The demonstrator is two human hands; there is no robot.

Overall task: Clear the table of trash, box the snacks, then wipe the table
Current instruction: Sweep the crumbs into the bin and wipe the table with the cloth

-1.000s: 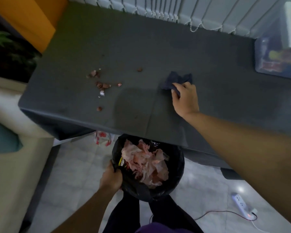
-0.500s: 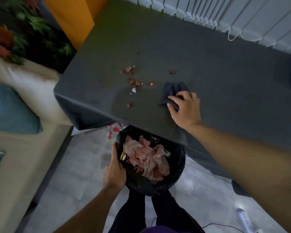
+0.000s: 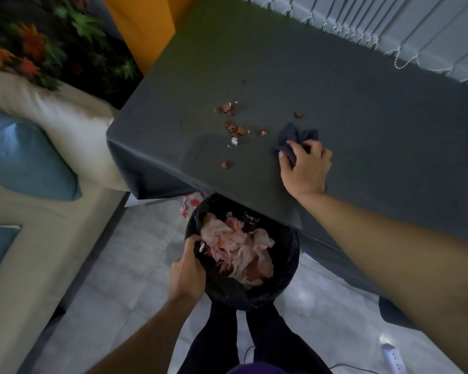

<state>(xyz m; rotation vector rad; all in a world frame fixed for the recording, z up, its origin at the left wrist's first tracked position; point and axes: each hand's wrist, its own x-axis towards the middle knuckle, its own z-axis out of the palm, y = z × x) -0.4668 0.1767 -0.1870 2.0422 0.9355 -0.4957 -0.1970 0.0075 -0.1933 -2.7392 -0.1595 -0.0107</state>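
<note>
My right grip (image 3: 305, 168) presses a bunched cloth (image 3: 295, 137) on the table (image 3: 389, 117), crumbs (image 3: 234, 126) just left of it. My left grip (image 3: 187, 273) clasps the bin's (image 3: 287, 268) near-left rim.

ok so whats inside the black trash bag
The trash bag, gripped at its rim by the left hand, shows crumpled pink paper on top. Anything beneath that paper is covered.

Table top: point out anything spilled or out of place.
Brown crumbs and a white scrap lie scattered on the grey table, left of the dark cloth under the right hand. Nothing else stands out.
</note>
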